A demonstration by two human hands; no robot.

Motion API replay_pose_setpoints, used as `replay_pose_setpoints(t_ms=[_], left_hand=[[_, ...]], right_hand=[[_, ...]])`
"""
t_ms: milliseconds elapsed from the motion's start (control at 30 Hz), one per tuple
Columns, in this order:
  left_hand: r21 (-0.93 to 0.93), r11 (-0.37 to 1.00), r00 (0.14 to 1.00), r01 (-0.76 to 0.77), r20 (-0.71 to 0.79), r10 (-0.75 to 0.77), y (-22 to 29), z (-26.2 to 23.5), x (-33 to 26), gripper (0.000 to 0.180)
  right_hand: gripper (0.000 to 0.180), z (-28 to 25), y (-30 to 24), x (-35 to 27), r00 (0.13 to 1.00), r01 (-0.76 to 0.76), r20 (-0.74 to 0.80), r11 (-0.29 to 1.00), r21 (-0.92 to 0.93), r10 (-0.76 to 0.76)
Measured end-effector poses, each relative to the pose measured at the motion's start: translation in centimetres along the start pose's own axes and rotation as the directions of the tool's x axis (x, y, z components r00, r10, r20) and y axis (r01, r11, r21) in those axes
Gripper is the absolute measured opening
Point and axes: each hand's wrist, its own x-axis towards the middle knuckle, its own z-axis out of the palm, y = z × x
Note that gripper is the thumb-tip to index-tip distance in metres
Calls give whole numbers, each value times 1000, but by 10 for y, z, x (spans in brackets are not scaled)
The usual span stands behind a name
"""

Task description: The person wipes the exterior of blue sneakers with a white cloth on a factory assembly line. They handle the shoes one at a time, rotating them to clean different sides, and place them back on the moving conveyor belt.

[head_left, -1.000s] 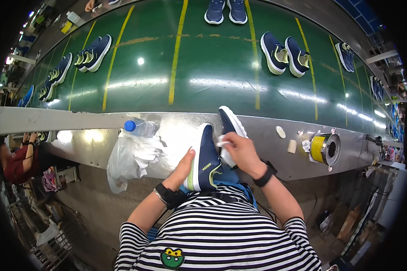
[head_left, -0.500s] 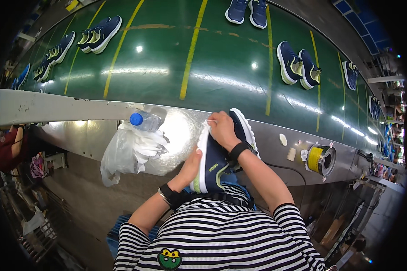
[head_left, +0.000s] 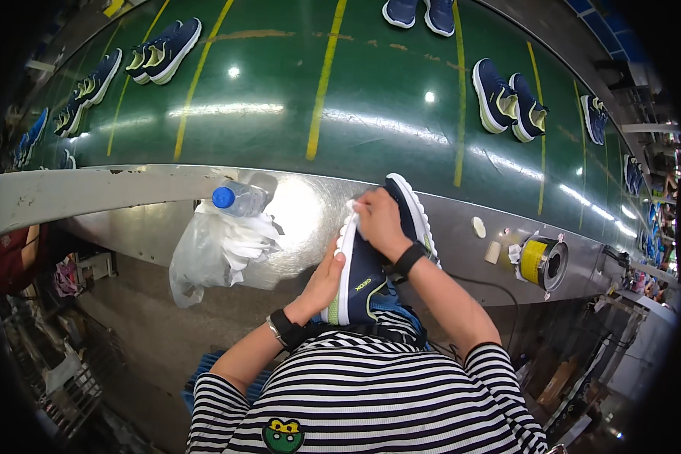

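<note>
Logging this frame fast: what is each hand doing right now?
Left hand: closed on the navy shoe, gripping its heel end.
Right hand: pressing a white cloth on the shoe.

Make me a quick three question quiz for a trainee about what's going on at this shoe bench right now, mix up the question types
1. True or false: the left hand supports the navy shoe at its heel end.
2. Multiple choice: the right hand presses on the shoe's white sole with A) a brush, B) a white cloth, C) a spray can.
3. Fill in: the bottle lying beside the plastic bag has a ____ cap.

Key: 1 true; 2 B; 3 blue.
</note>
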Motion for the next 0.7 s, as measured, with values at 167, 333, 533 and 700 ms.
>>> replay_pose_setpoints(t_ms=[167,333,533,700], left_hand=[[68,997,999,40,-13,-39,6,1,-2,56],[95,995,1000,24,-15,-22,-4,0,-3,56],[98,995,1000,17,-2,-17,-6,7,-4,58],[-134,990,998,52,45,-47,-10,6,0,63]], right_hand=[[7,-9,-7,-18,998,-27,53,999,33,25],[6,-13,-26,-66,990,95,77,972,213,-114],[9,-6,8,-9,999,32,-36,998,50,-30],[7,-16,-12,-36,998,49,24,994,96,-51]])
